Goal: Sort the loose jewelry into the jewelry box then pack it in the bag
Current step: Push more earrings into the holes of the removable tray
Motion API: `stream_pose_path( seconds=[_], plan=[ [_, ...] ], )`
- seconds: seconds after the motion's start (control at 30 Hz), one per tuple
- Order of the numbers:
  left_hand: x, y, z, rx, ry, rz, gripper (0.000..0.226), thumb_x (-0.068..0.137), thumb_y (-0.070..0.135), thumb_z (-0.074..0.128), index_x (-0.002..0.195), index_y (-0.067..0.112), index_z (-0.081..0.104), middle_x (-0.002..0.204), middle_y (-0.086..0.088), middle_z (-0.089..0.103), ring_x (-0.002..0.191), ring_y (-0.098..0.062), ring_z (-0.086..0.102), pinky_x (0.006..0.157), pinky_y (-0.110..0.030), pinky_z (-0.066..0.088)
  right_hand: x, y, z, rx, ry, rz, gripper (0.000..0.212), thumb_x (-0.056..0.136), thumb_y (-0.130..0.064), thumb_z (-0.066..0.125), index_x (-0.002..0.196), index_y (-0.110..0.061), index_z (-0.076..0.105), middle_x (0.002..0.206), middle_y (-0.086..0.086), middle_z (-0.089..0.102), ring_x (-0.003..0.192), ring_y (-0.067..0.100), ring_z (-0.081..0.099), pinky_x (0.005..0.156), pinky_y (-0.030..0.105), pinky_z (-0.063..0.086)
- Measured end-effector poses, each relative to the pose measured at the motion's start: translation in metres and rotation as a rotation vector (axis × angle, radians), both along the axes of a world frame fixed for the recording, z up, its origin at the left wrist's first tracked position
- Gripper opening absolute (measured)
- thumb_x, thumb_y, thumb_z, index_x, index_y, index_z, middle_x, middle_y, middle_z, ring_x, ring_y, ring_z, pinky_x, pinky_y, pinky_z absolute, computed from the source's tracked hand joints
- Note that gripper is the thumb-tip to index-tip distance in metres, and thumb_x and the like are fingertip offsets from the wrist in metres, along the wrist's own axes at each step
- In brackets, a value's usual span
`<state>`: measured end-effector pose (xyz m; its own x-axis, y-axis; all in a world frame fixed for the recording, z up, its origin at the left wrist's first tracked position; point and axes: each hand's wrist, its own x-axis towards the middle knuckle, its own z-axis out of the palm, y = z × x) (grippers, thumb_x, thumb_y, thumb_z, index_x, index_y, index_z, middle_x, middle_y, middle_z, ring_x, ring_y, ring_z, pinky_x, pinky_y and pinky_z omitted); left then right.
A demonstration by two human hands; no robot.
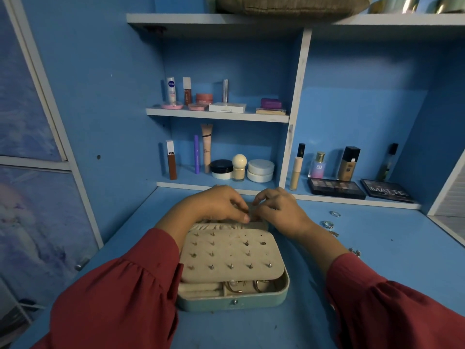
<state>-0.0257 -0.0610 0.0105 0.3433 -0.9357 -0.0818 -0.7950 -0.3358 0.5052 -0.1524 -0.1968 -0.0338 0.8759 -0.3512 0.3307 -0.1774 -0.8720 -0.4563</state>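
An open teal jewelry box (234, 302) lies on the blue desk in front of me. Its beige earring panel (227, 255) carries several studs, and gold hoops (259, 285) lie in the compartments below. My left hand (214, 205) and my right hand (279, 210) meet with curled fingers over the far part of the box. Their fingertips pinch something small that I cannot make out. Loose rings (328, 224) and earrings (354, 252) lie on the desk to the right.
Cosmetics stand on the shelves behind the box: bottles, jars (260, 170) and tubes. Two eyeshadow palettes (336, 188) lie at the back right. A bag (289, 5) sits on the top shelf. A glass-fronted cabinet door is on the left.
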Motion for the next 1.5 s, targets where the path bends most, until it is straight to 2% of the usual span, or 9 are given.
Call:
stream_pose_path(
  seconds=[0.17, 0.4, 0.6, 0.7, 0.87, 0.97, 1.2, 1.4, 1.5],
  plan=[
    [-0.008, -0.001, -0.008, 0.014, -0.079, -0.046, 0.035, 0.086, 0.04, 0.065, 0.115, 0.02, 0.069, 0.131, -0.003, 0.051, 0.126, -0.019, 0.032, 0.101, -0.03, 0.027, -0.001, 0.001, -0.001, -0.096, 0.136, -0.029, 0.033, 0.095, -0.035, 0.044, 0.105, -0.023, 0.073, 0.122, -0.008, 0.051, 0.113, 0.013, 0.036, 0.096, 0.034, 0.028],
    [-0.009, -0.009, -0.028, -0.03, -0.167, -0.015, 0.017, 0.091, 0.029, 0.058, 0.095, 0.015, 0.068, 0.123, -0.003, 0.053, 0.125, -0.019, 0.03, 0.106, -0.036, 0.03, -0.001, 0.011, -0.004, -0.276, 0.209, -0.098, 0.038, 0.1, -0.037, 0.036, 0.116, -0.022, 0.066, 0.131, -0.006, 0.046, 0.12, 0.017, 0.033, 0.097, 0.033, 0.025],
    [-0.012, -0.012, -0.029, 0.0, -0.191, -0.024, 0.029, 0.094, 0.026, 0.048, 0.108, 0.009, 0.067, 0.127, -0.002, 0.05, 0.125, -0.017, 0.029, 0.109, -0.036, 0.028, -0.001, 0.012, -0.005, -0.349, 0.179, -0.104, 0.041, 0.101, -0.036, 0.032, 0.112, -0.019, 0.068, 0.128, -0.007, 0.047, 0.118, 0.016, 0.035, 0.095, 0.033, 0.025],
    [-0.014, -0.012, -0.027, -0.05, -0.227, -0.008, 0.029, 0.095, 0.021, 0.045, 0.104, 0.002, 0.067, 0.119, -0.012, 0.058, 0.118, -0.025, 0.041, 0.105, -0.038, 0.029, 0.0, 0.012, -0.005, -0.34, 0.172, -0.122, 0.042, 0.101, -0.036, 0.032, 0.113, -0.018, 0.067, 0.127, -0.007, 0.048, 0.117, 0.016, 0.036, 0.095, 0.033, 0.025],
    [-0.009, -0.013, -0.031, -0.076, -0.185, 0.033, 0.022, 0.096, 0.027, 0.046, 0.09, 0.018, 0.065, 0.121, -0.004, 0.052, 0.121, -0.021, 0.033, 0.107, -0.037, 0.028, 0.0, 0.013, -0.006, -0.286, 0.105, -0.147, 0.037, 0.101, -0.031, 0.032, 0.111, -0.014, 0.063, 0.121, -0.003, 0.05, 0.11, 0.017, 0.038, 0.088, 0.03, 0.024],
    [-0.009, -0.013, -0.032, -0.098, -0.196, 0.052, 0.017, 0.094, 0.024, 0.048, 0.086, 0.02, 0.063, 0.119, -0.002, 0.05, 0.12, -0.02, 0.032, 0.106, -0.036, 0.029, -0.003, 0.008, -0.001, -0.198, 0.078, -0.127, 0.035, 0.096, -0.037, 0.037, 0.104, -0.022, 0.068, 0.116, -0.007, 0.05, 0.106, 0.013, 0.035, 0.084, 0.028, 0.021],
    [-0.008, -0.012, -0.032, -0.083, -0.181, 0.081, 0.023, 0.092, 0.027, 0.052, 0.102, 0.017, 0.072, 0.117, -0.002, 0.051, 0.118, -0.019, 0.032, 0.104, -0.035, 0.032, -0.012, 0.002, 0.002, -0.144, 0.051, -0.02, 0.013, 0.082, -0.044, 0.068, 0.089, -0.035, 0.074, 0.1, -0.02, 0.055, 0.105, 0.008, 0.038, 0.084, 0.027, 0.022],
    [-0.011, -0.012, -0.028, -0.082, -0.176, 0.098, 0.023, 0.095, 0.025, 0.051, 0.104, 0.016, 0.07, 0.119, -0.004, 0.051, 0.12, -0.021, 0.032, 0.103, -0.034, 0.032, -0.004, 0.005, 0.001, -0.138, 0.118, -0.002, 0.013, 0.096, -0.031, 0.052, 0.101, -0.028, 0.063, 0.103, 0.0, 0.061, 0.109, 0.015, 0.04, 0.084, 0.029, 0.02],
    [-0.011, -0.012, -0.028, -0.077, -0.169, 0.105, 0.022, 0.095, 0.025, 0.051, 0.104, 0.015, 0.069, 0.12, -0.005, 0.051, 0.122, -0.022, 0.032, 0.105, -0.036, 0.031, -0.004, 0.007, 0.001, -0.165, 0.15, -0.001, 0.017, 0.099, -0.028, 0.045, 0.105, -0.024, 0.061, 0.099, 0.001, 0.061, 0.107, 0.017, 0.041, 0.081, 0.029, 0.02]
  ],
)
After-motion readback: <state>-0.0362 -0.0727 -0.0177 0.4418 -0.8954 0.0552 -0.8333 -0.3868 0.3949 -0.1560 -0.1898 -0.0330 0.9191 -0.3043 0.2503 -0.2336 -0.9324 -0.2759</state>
